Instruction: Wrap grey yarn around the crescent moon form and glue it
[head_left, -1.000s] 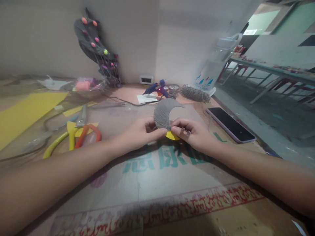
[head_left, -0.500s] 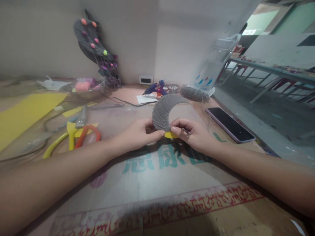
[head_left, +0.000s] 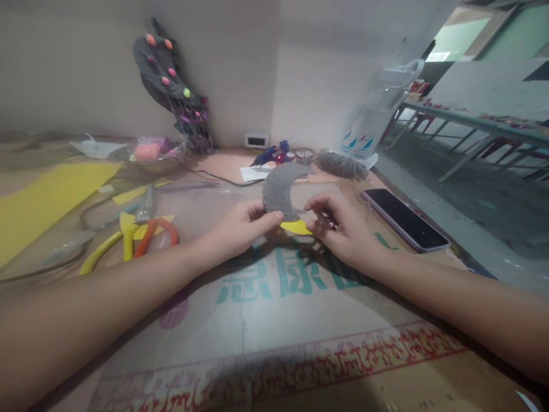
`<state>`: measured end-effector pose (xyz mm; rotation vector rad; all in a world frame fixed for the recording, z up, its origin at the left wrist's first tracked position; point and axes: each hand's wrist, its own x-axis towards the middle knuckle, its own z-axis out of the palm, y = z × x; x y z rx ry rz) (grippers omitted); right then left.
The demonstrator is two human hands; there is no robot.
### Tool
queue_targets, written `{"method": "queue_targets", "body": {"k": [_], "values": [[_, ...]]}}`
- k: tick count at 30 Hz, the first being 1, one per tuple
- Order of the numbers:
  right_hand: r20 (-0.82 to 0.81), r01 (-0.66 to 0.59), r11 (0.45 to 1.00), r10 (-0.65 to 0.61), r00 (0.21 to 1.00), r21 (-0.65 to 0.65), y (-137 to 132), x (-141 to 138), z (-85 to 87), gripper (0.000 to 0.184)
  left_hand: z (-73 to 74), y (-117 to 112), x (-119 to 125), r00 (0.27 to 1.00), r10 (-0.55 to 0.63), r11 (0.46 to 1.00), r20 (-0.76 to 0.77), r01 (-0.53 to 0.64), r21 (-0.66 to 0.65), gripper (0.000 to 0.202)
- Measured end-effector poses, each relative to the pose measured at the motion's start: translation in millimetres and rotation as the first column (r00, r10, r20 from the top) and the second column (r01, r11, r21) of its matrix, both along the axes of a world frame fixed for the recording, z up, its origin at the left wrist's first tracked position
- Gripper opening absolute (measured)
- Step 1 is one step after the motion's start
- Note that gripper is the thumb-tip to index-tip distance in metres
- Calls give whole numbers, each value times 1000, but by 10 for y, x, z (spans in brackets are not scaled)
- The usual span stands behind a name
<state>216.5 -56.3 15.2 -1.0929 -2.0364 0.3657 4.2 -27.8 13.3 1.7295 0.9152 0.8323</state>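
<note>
At the left, tool handles [head_left: 127, 240] in yellow and orange lie on the table [head_left: 266, 337], well apart from the hands. Next comes the left hand [head_left: 240, 229], closed in a pinch on the lower left edge of a grey crescent [head_left: 278, 194], thumb in front; this hold is unchanged. The crescent is raised at the middle, its yellow end [head_left: 295, 227] downward, with a little more yellow showing than half a second ago. Just to its right, the right hand [head_left: 338, 226] has let go of the grey part: thumb and forefinger now stand apart. I cannot tell whether the thumb touches the yellow end. The left hand therefore seems to carry the crescent mostly alone, with the yellow end uncovered. Farther right are grey yarn [head_left: 341, 164] and a phone [head_left: 405, 220].
</note>
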Motion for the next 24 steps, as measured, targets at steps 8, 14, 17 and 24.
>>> {"method": "queue_targets", "body": {"k": [8,14,17,24], "values": [[394,-24,954,-101,913,300,4,110,112,30,30,-21,5,998,46,998,37,-47,34,21],[435,-30,926,-148,888,377,17,129,85,32,5,-16,-1,997,31,998,73,-35,47,19],[455,-29,918,-169,874,395,29,141,84,34,6,-17,-6,997,38,998,63,-41,54,21],[547,-52,925,-177,818,377,14,148,110,39,0,-23,-17,998,47,996,46,-50,78,22]]}}
